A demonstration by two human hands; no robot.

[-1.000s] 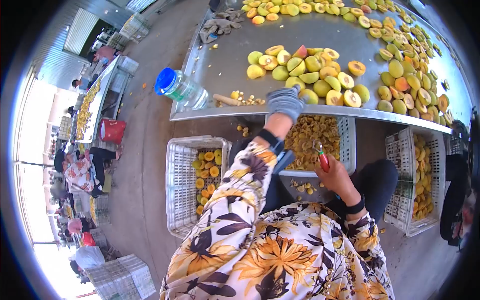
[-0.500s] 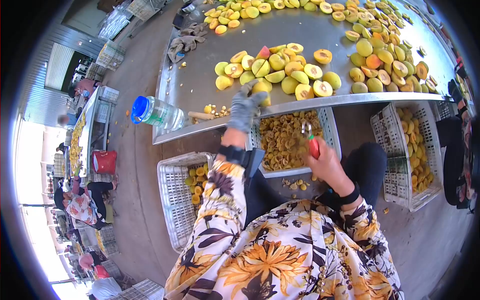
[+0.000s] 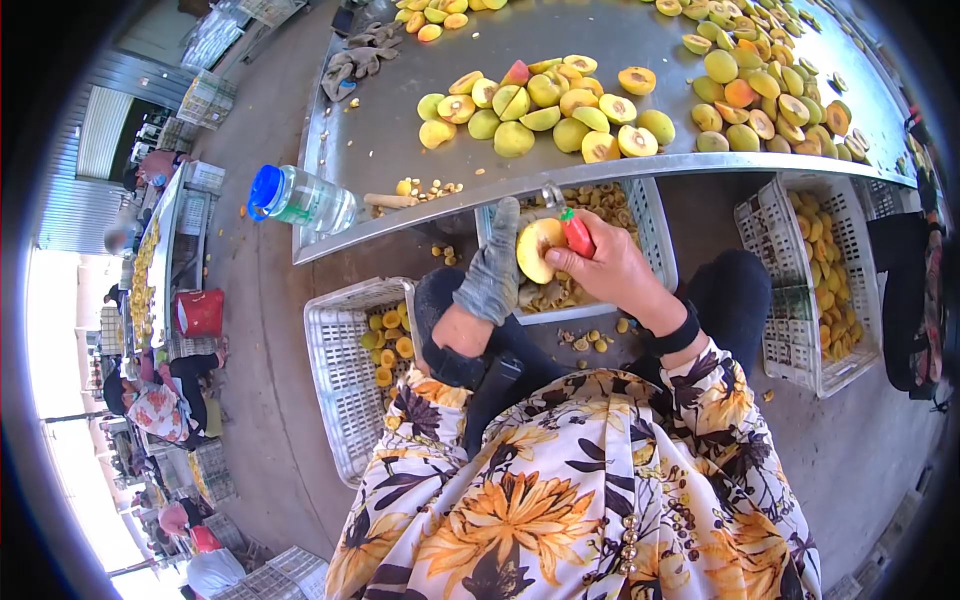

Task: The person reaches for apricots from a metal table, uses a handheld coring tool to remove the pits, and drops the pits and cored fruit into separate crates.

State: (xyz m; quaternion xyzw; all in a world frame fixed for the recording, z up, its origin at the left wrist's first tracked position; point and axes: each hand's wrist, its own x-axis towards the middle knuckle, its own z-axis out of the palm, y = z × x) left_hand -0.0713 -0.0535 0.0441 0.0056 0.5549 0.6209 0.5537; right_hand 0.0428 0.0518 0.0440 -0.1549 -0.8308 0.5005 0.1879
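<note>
In my gloved left hand is a halved yellow peach, its cut face turned to the right. My bare right hand grips a pitting tool with a red handle, its metal end pointing up near the table's edge. The right thumb touches the peach half's cut side. Directly beneath both hands sits a white crate of brownish fruit scraps. Just beyond, a pile of peach halves lies on the metal table.
A water bottle with a blue cap lies by the table corner, beside a wooden stick and loose pits. Grey gloves rest farther back. Crates of fruit stand left and right. Other people sit at a far-left table.
My left hand has come down from the pile on the table with a peach half. My right hand has moved up and left with the pitting tool, meeting it above the crate.
</note>
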